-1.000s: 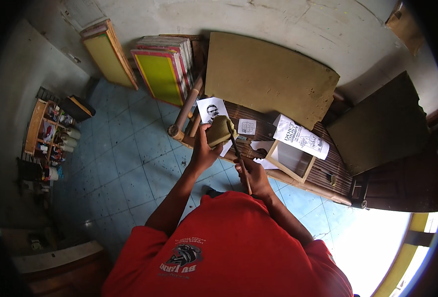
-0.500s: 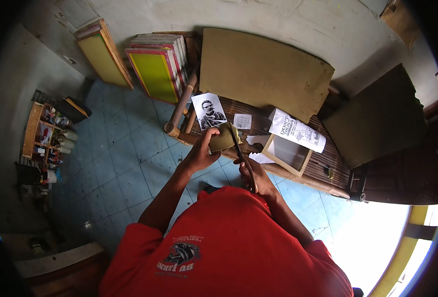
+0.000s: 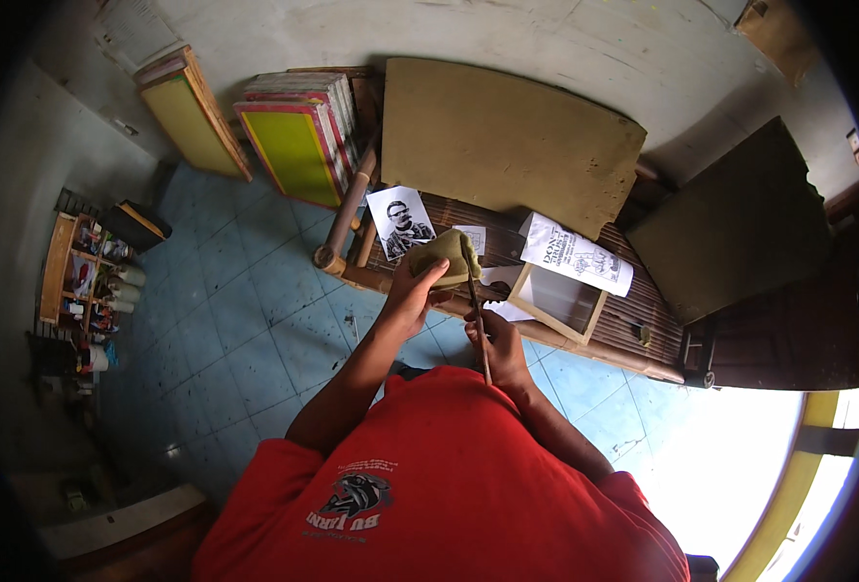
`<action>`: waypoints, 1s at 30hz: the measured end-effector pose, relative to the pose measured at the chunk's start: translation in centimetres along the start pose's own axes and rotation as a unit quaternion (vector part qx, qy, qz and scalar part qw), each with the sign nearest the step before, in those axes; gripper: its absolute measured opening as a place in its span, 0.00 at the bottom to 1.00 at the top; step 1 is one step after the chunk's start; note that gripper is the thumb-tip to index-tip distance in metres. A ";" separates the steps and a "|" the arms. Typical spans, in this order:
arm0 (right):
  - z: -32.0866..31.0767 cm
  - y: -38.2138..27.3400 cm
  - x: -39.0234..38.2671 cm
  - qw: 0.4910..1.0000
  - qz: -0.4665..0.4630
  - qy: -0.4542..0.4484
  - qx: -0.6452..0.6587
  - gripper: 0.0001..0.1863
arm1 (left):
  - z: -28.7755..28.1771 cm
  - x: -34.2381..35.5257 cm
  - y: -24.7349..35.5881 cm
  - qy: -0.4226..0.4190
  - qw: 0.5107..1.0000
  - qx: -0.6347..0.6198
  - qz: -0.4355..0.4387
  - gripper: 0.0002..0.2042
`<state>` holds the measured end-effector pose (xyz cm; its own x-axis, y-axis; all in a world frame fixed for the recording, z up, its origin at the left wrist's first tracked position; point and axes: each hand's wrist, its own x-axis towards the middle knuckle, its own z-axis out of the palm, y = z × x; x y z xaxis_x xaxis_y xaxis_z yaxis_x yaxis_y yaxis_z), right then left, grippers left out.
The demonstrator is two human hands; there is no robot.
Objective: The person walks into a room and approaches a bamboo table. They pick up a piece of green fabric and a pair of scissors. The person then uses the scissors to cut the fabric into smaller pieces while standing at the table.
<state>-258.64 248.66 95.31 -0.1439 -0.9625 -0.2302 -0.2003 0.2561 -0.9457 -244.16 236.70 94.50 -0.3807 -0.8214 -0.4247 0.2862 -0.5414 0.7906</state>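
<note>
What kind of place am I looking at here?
Probably a small screen-printing workshop: framed screens lean on the wall, a wooden frame and printed paper sheets lie on a slatted bench, over a blue tiled floor.

**One head-worn fisheye view, aimed steeply down**

The scene is seen from a single wide fisheye camera worn on the head, pointed almost straight down over the red shirt [image 3: 449, 485]. The left hand [image 3: 412, 291] and right hand [image 3: 497, 344] are viewed from close above, near the picture's middle. The slatted surface [image 3: 633, 301] lies just beyond them, the tiled floor [image 3: 245, 320] farther below. Straight edges are bent toward the dark rim. No second view is given.
</note>
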 end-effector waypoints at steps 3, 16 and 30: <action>-0.3 1.3 0.2 0.998 0.009 0.009 0.061 0.20 | 1.4 0.8 -0.5 -0.002 1.000 0.003 0.020 0.18; -4.2 2.3 1.4 0.986 0.043 0.066 0.147 0.19 | 5.5 3.9 -2.1 -0.102 0.994 0.018 -0.030 0.16; -10.0 4.8 2.3 0.957 0.125 0.053 0.257 0.23 | 6.3 10.0 -2.9 -0.149 0.979 -0.041 -0.131 0.16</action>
<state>-269.60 248.54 92.57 -0.2276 -0.8557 -0.4647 0.3525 0.3724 -0.8585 -254.36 231.18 90.69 -0.6873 -0.5697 -0.4507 0.2085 -0.7490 0.6289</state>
